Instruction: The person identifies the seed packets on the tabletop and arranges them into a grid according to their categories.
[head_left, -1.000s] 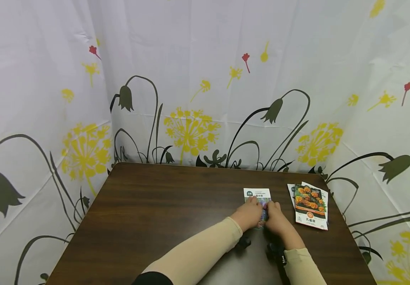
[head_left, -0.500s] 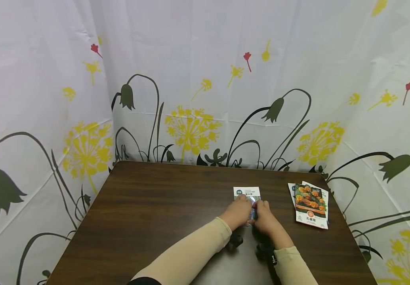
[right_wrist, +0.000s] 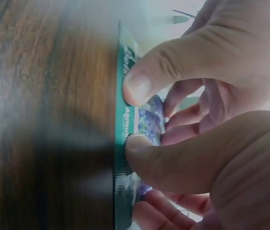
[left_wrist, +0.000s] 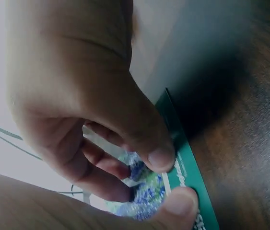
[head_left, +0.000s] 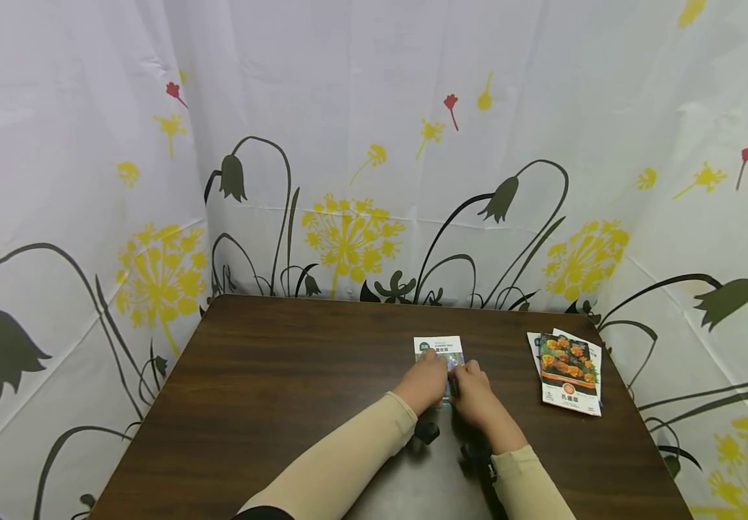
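Note:
A seed packet (head_left: pixel 439 342), white at the top with a purple flower picture and a green strip along its near end, lies on the brown table. My left hand (head_left: pixel 424 379) covers its left side, my right hand (head_left: pixel 475 393) its right. In the left wrist view, the left thumb rests on the green strip (left_wrist: pixel 192 175) beside the right thumb. Seen from the right wrist, the curled fingers of both hands touch the packet's picture (right_wrist: pixel 150 124). The hands hold it flat, thumbs near its close end. Whether any fingertip reaches underneath is hidden.
To the right lies a loose stack of seed packets (head_left: pixel 569 372), the top one showing orange flowers. A patterned curtain (head_left: pixel 360 144) hangs behind the table (head_left: pixel 282 361). Dark wrist-worn devices (head_left: pixel 426 432) sit under the wrists, close to the tabletop.
Both hands have slid the seed packet leftward across the table, away from the stack. The movement is smaller in the last half second. The stack has stayed in place.

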`<state>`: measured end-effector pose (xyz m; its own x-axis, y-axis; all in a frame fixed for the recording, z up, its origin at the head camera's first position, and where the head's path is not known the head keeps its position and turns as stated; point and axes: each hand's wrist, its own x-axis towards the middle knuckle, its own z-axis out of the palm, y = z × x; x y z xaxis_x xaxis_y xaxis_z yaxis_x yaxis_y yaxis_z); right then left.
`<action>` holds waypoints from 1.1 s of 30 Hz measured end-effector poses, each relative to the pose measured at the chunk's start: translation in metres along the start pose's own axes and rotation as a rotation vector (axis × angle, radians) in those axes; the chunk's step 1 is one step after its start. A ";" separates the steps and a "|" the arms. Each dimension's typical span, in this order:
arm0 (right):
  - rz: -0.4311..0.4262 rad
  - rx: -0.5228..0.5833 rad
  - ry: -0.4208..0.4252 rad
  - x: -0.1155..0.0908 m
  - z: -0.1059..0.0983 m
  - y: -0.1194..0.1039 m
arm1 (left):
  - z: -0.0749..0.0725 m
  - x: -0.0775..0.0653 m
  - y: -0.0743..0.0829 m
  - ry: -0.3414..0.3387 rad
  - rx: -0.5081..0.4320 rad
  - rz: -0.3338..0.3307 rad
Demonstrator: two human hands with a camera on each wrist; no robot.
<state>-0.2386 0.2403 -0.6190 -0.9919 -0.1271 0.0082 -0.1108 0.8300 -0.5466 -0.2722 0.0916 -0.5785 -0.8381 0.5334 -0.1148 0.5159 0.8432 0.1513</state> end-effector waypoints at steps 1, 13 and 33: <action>-0.003 -0.004 -0.004 0.002 0.000 -0.002 | -0.001 0.001 -0.002 -0.007 0.020 -0.002; -0.063 0.069 -0.090 0.030 0.011 -0.019 | -0.013 0.010 -0.036 -0.209 0.040 -0.042; -0.323 -0.015 0.076 0.066 0.082 0.009 | -0.009 0.004 -0.067 -0.103 -0.131 -0.122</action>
<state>-0.3000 0.1947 -0.6923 -0.9070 -0.3448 0.2420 -0.4210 0.7611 -0.4935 -0.3114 0.0370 -0.5804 -0.8667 0.4377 -0.2393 0.3787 0.8895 0.2555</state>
